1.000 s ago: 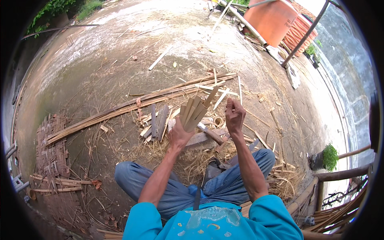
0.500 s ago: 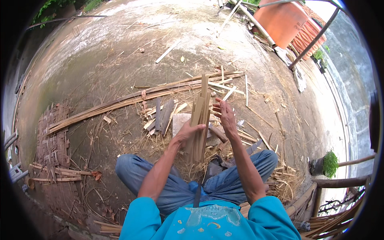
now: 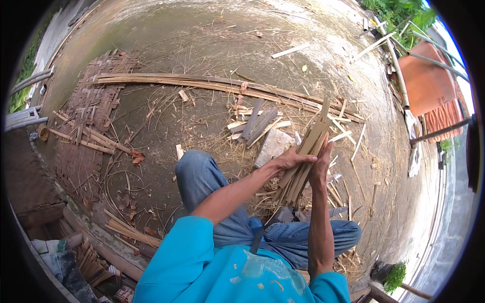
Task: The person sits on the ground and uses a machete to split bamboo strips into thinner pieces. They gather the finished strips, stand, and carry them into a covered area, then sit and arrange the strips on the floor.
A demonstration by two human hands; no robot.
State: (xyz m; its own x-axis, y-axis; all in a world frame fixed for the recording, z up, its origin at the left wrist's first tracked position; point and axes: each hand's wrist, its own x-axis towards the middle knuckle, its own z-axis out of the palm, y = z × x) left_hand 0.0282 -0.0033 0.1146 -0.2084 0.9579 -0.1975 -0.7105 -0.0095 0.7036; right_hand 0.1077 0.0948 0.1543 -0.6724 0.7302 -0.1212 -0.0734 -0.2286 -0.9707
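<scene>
A bundle of flat bamboo strips point(image 3: 303, 164) stands tilted in front of me, its top leaning away to the right. My left hand point(image 3: 291, 159) is closed round its left side, with the thumb across the front. On the opposite side my right hand point(image 3: 320, 162) presses against the strips, its fingers partly hidden behind them. One strip sticks up higher than the others. Just beyond my left hand lies a pale stone block point(image 3: 274, 147). Below the bundle, between my legs, a dark object point(image 3: 284, 214) shows only in part.
Long bamboo lengths point(image 3: 202, 81) lie across the ground ahead. Short dark offcuts point(image 3: 260, 123) rest near the stone block. A torn woven mat point(image 3: 96, 96) and several sticks point(image 3: 91, 139) are to the left. An orange container point(image 3: 427, 76) stands far right, a potted plant point(image 3: 395, 276) near right.
My right hand, earlier apart from the bundle with fingers spread, now touches its right side. The bundle leans more to the right. The whole view has turned leftward.
</scene>
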